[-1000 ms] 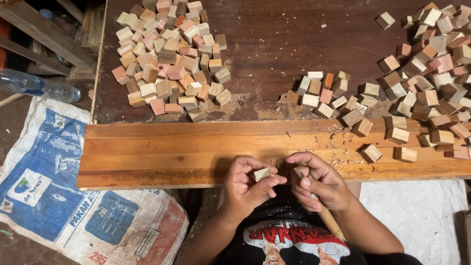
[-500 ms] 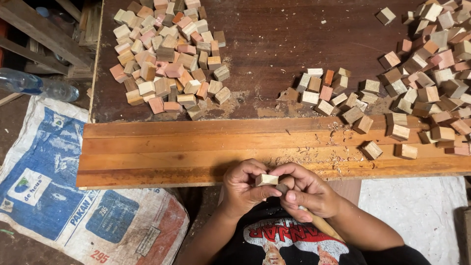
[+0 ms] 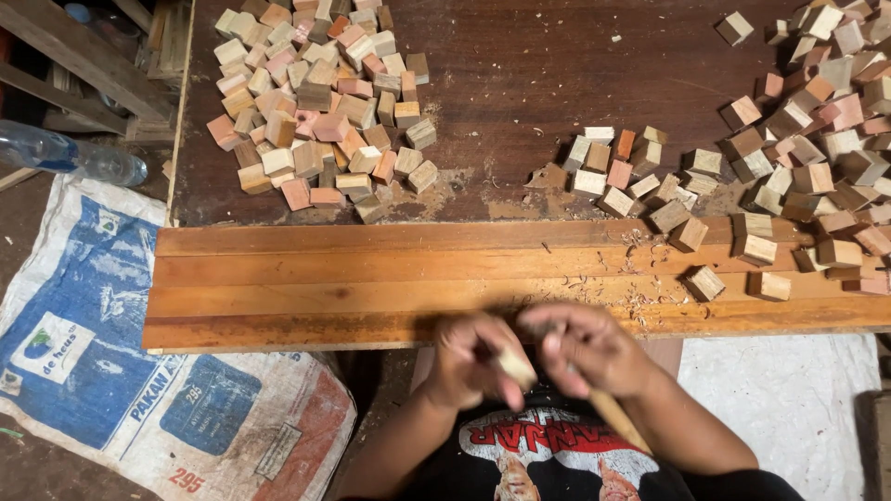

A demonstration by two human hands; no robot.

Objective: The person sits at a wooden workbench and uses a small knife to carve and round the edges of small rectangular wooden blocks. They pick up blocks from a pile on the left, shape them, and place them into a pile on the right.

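Below the near edge of the orange-brown plank (image 3: pixel 390 288), over your lap, both hands are blurred. Your left hand (image 3: pixel 469 362) is curled around a small pale wooden block (image 3: pixel 516 368), fingers pressed together on it, pinching it from the sides; one pale face shows between thumb and fingers. Your right hand (image 3: pixel 589 348) is closed around a light wooden handle (image 3: pixel 614 417) that runs down and to your right from the fist. The working end is hidden by blur, so what kind of tool it is can't be told.

Block sits just beside the right hand's fingers, between the two hands, near touching; whether the tool meets it can't be told.

Handling judgement: the block looks light, stiff, dry, with flat faces and sharp corners. Not fragile, but small enough to twist or pop out of a loose pinch. Best hold is on two opposite flat faces, thumb against fingertips, leaving the worked face bare.

Around you: shavings (image 3: pixel 640 278) scattered on the plank's right part, two loose blocks (image 3: pixel 705 283) resting there. Farther back on the dark table (image 3: pixel 520 83), one heap of blocks to the left (image 3: pixel 316 102), a larger spread to the right (image 3: pixel 807 139). Printed sack (image 3: pixel 139 371) lies on the floor at your left, clear plastic bottle (image 3: pixel 74 153) above it.
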